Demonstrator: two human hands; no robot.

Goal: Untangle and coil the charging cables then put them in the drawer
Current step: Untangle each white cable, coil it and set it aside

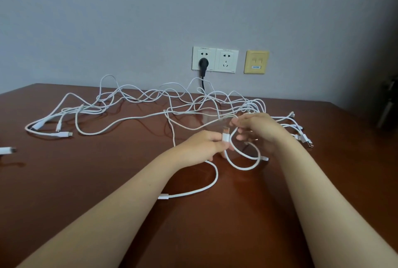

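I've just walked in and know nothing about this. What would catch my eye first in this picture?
A sprawling tangle of thin white charging cables spreads across the far half of the glossy reddish-brown wooden table. In front of it, near the middle, the left hand pinches a white USB plug while the right hand holds a loop of white cable. Behind, a black plug sits in a white wall socket.

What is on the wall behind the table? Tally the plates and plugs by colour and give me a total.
White socket plates: 2
Yellow data plate: 1
Black plug: 1
Total: 4
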